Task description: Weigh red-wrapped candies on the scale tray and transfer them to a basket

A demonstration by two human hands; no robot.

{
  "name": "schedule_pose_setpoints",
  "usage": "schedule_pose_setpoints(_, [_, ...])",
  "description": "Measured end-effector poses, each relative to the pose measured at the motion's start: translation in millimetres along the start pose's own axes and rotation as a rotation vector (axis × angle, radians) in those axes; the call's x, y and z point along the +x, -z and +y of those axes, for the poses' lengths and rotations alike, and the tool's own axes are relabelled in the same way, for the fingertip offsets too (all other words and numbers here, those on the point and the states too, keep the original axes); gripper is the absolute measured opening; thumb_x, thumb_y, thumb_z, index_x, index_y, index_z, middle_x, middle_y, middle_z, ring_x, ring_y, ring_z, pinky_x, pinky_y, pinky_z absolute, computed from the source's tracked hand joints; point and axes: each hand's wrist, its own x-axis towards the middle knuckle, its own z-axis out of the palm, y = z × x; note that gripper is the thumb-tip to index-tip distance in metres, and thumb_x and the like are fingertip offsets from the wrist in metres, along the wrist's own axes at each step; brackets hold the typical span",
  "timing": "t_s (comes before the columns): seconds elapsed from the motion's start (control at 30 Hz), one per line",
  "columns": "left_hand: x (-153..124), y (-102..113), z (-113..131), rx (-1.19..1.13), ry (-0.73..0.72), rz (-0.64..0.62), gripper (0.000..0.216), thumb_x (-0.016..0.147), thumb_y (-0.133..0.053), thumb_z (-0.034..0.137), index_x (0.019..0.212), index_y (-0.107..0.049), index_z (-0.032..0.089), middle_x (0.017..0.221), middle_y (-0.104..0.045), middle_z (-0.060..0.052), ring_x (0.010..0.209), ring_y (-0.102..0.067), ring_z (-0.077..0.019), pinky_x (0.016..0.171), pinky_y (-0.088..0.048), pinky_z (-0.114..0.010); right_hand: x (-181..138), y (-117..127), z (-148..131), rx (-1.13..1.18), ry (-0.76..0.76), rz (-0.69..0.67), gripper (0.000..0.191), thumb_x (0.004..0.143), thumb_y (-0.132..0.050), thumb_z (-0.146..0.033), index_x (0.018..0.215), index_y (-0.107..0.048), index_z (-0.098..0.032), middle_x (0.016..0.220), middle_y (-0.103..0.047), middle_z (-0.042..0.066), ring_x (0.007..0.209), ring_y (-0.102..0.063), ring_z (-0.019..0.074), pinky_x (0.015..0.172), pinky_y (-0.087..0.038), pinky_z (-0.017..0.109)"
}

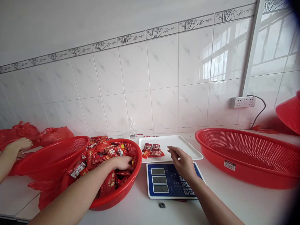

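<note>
My left hand (123,163) reaches into a round red basket (138,156) heaped with small snack packets (110,184), mostly red. Its fingers are bent down at the basket's right inner side, closed on a packet with a yellow bit showing; the fingertips are partly hidden. Above the digital scale (172,179), my right hand (181,161) hovers with loosely bent fingers apart from the thumb, holding nothing I can see. On the left part of the scale's white tray (182,147) lies a small pile of red and brown packets (152,150).
A large red basket (243,156) stands at right, another red basket (51,159) at left. Another person's hand (22,145) is near red plastic bags (55,135). A clear bottle (132,128) stands by the tiled wall; a small dark object (162,205) lies before the scale.
</note>
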Motion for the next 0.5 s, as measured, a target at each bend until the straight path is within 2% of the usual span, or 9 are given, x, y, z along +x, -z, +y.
schedule_pose_setpoints(0.07, [-1.2, 4.1, -1.5, -0.046, 0.028, 0.06, 0.025, 0.074, -0.055, 0.032, 0.093, -0.055, 0.017, 0.1, -0.064, -0.005, 0.09, -0.058, -0.0197, 0.074, -0.045, -0.025, -0.1, 0.8, -1.2, 0.01, -0.012, 0.002, 0.023, 0.084, -0.041, -0.031, 0.094, -0.059, -0.02, 0.084, -0.068, 0.007, 0.074, -0.065, 0.0172, 0.06, -0.051, 0.027])
schedule_pose_setpoints(0.2, [-5.5, 11.4, -3.3, -0.228, 0.141, 0.131, 0.03, 0.081, -0.046, 0.039, 0.101, -0.048, 0.018, 0.098, -0.062, -0.008, 0.08, -0.06, -0.0183, 0.06, -0.046, -0.024, -0.1, 1.2, -2.0, 0.016, -0.021, -0.004, 0.024, 0.084, -0.041, -0.032, 0.094, -0.059, -0.02, 0.084, -0.068, 0.007, 0.074, -0.065, 0.0176, 0.058, -0.051, 0.028])
schedule_pose_setpoints(0.4, [-11.7, 20.3, -4.9, -0.468, 0.153, 0.225, 0.039, 0.086, -0.035, 0.048, 0.11, -0.041, 0.017, 0.09, -0.063, -0.009, 0.073, -0.063, -0.0166, 0.062, -0.048, -0.026, -0.9, 0.5, -1.1, 0.0, -0.03, -0.015, 0.024, 0.085, -0.041, -0.032, 0.095, -0.059, -0.02, 0.084, -0.068, 0.007, 0.072, -0.064, 0.0164, 0.059, -0.051, 0.027])
schedule_pose_setpoints(0.5, [-11.8, 21.0, -7.3, -0.434, 0.178, 0.221, 0.041, 0.087, -0.031, 0.049, 0.111, -0.04, 0.017, 0.087, -0.064, -0.009, 0.07, -0.063, -0.0168, 0.06, -0.049, -0.026, -1.3, 0.5, -0.9, -0.006, -0.028, -0.013, 0.024, 0.085, -0.04, -0.032, 0.095, -0.059, -0.021, 0.084, -0.068, 0.006, 0.071, -0.064, 0.0161, 0.057, -0.05, 0.027])
